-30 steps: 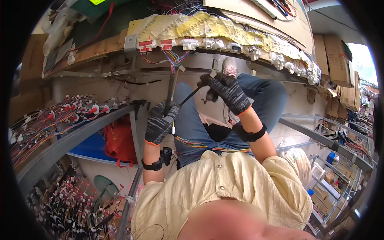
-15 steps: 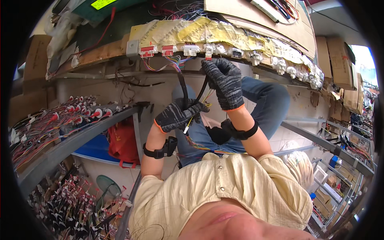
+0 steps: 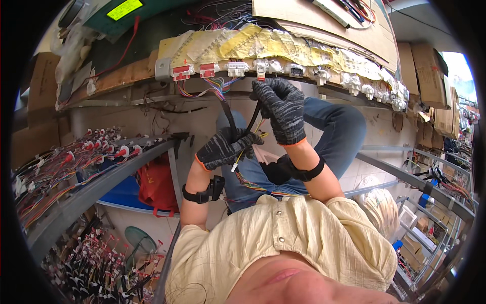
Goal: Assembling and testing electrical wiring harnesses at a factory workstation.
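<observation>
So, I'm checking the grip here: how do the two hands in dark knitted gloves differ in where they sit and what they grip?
The left hand in its dark knitted glove sits lower, fist closed around the black sleeved wire bundle. The right hand in its dark knitted glove is raised near the row of white plastic connectors, fingers pinching the bundle's other strand. Both gloves have orange cuffs, and both wrists carry black bands.

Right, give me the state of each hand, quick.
Left hand: closed in a dark knitted glove around the black taped wire bundle.
Right hand: closed, gloved, gripping the same bundle higher up near the white connector.
</observation>
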A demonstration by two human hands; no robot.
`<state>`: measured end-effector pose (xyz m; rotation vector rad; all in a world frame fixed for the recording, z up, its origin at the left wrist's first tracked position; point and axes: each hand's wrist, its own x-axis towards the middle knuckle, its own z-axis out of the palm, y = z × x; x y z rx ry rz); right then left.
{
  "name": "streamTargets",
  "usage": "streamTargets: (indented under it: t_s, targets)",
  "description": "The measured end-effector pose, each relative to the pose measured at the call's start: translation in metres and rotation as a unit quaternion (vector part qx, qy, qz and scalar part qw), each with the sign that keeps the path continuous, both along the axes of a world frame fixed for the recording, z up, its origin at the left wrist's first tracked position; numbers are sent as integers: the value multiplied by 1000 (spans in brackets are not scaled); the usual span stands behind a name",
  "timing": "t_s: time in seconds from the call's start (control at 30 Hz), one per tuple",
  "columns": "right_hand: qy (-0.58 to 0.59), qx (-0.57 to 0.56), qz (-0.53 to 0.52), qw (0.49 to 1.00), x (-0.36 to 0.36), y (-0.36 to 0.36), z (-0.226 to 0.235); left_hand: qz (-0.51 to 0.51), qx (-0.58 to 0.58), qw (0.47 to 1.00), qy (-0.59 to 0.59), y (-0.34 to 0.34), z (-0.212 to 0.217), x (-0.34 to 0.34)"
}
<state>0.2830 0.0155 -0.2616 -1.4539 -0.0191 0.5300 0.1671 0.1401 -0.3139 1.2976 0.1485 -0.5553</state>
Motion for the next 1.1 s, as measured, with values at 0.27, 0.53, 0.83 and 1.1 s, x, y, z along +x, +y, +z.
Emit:
streamTargets:
  t_s: [0.27,0.53,0.83,1.1]
  targets:
    - [37,21,16,999,11,-2,-11,32,-38,999,13,-1,6,0]
    - [25,13,42,999,1,-2,-1,22,-5,1000,14,0,4,-5]
    - [2,-22,23,999,4,-2,1,10,-20,1000,16,1,0,-6]
    - [41,71,-3,997,11,0,-7,15,-22,1000,5,0,6,7]
